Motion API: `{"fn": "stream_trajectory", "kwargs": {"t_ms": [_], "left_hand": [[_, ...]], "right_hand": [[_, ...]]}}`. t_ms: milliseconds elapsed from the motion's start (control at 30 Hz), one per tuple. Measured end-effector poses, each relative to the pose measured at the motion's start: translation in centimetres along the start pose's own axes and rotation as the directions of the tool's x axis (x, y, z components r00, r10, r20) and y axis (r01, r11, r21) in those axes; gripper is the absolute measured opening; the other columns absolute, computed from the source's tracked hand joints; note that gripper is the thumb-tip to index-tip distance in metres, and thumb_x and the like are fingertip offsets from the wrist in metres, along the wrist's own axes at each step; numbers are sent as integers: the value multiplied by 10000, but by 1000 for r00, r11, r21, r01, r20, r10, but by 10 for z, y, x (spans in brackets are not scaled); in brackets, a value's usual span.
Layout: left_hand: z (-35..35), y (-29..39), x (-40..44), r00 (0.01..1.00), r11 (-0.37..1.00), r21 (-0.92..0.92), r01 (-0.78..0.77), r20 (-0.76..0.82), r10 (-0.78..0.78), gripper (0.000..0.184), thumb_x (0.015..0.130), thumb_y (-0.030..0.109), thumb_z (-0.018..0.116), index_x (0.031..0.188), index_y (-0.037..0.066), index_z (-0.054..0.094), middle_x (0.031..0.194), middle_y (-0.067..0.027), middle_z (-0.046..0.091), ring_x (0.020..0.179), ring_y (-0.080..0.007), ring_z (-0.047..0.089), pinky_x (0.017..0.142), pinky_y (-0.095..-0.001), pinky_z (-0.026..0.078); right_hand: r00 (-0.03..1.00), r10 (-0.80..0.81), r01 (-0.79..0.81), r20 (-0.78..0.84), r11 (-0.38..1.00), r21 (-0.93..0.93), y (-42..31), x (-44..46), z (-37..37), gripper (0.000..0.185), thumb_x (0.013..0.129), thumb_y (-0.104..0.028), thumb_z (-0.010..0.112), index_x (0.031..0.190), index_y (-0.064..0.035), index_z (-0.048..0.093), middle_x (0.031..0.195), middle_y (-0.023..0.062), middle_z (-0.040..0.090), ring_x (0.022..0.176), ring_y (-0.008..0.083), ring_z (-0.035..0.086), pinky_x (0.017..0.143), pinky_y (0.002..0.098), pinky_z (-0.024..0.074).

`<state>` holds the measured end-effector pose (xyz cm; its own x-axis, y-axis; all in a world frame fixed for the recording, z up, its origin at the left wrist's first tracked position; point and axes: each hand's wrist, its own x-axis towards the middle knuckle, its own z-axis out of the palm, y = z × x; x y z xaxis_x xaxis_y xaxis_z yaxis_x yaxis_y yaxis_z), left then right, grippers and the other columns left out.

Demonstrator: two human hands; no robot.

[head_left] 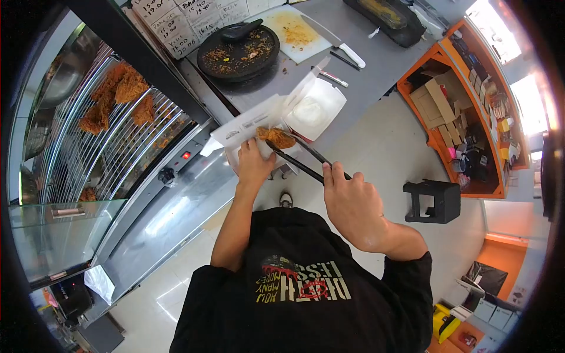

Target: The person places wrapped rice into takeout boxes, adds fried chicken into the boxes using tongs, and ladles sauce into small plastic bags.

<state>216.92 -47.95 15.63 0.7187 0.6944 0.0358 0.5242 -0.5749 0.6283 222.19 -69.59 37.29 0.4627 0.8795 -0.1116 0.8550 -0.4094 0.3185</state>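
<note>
My right hand [355, 206] is closed round black tongs [300, 165]. Between the tongs' tips is a piece of fried chicken [276, 137], over a white takeaway box. My left hand [254, 163] grips the near side of this takeaway box [232, 157], whose printed lid [247, 122] stands raised. Most of the box's inside is hidden by the hand, chicken and tongs. Beside it, a second open box [322, 105] holds a white mound, perhaps wrapped rice.
On the left, a heated cabinet holds more fried chicken [130, 87] on a wire rack [70, 153]. Behind the boxes are a stone mortar [238, 62], a stained cutting board [285, 44] and a white-handled knife [352, 56]. A black stool [438, 202] and orange shelves [429, 132] stand right.
</note>
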Motion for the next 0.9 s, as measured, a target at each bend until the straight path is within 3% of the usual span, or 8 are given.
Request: {"fn": "stream_trajectory", "kwargs": {"t_ms": [133,333,467,567,667,733,833,900], "left_hand": [[-8,5,0,998,989,140,40,51,-48,733,745,381,802,1257,-49,502,1247,-262,541,1115,-472,555,932,-524,500],[-22,1,-6,989,988,133,83,109,-98,764,753,467,785,1268,-36,528,1264,-266,552,1159,-464,557,979,-525,476],[-24,-11,-5,989,993,103,-59,144,44,861,761,491,783,1329,-80,481,1287,-273,542,1170,-465,547,991,-531,464],[-24,-32,-10,962,954,198,-223,201,183,884,838,512,710,1409,-96,417,1356,-268,506,1247,-459,483,1007,-587,410],[-73,-37,-23,931,951,16,-309,207,299,732,853,393,738,1346,-84,482,1295,-248,568,1173,-422,565,962,-471,484],[-102,-52,-40,928,935,-144,-325,140,345,606,879,337,718,1320,-34,529,1271,-208,597,1137,-389,595,933,-442,504],[-147,-89,-68,925,903,-289,-319,114,363,444,911,259,686,1278,31,585,1233,-160,629,1079,-353,631,899,-418,524],[-172,-122,-89,920,902,-304,-308,146,363,381,923,221,668,1261,55,605,1217,-144,640,1059,-343,642,887,-409,532]], "right_hand": [[1000,-12,11,-26,998,-63,-12,7,-20,212,897,-132,636,1043,8,698,815,64,565,594,174,609,422,254,469],[999,8,-1,46,991,-133,-40,25,-33,153,902,-141,635,924,-13,715,793,62,587,601,176,630,435,272,485],[994,75,-61,85,987,-150,-65,29,-46,209,893,-150,641,1041,-8,682,876,77,598,678,205,660,471,291,516],[992,116,-117,56,993,12,-63,19,-71,442,851,-182,692,1247,-12,592,1038,110,604,791,264,675,570,336,557],[981,158,-174,109,972,156,-56,-10,-115,752,770,-224,773,1433,-49,464,1237,148,575,897,348,663,717,417,561],[983,182,-169,-6,925,340,-49,-34,-123,802,730,-218,800,1443,-52,473,1264,186,602,912,380,666,754,427,548],[981,196,-164,-1,820,548,-47,-63,-133,781,682,-183,827,1395,-45,540,1233,214,644,920,393,677,773,416,549],[989,121,-57,-81,832,552,-59,-57,-140,743,662,-165,837,1348,-32,584,1208,224,662,902,393,682,787,409,548]]}}
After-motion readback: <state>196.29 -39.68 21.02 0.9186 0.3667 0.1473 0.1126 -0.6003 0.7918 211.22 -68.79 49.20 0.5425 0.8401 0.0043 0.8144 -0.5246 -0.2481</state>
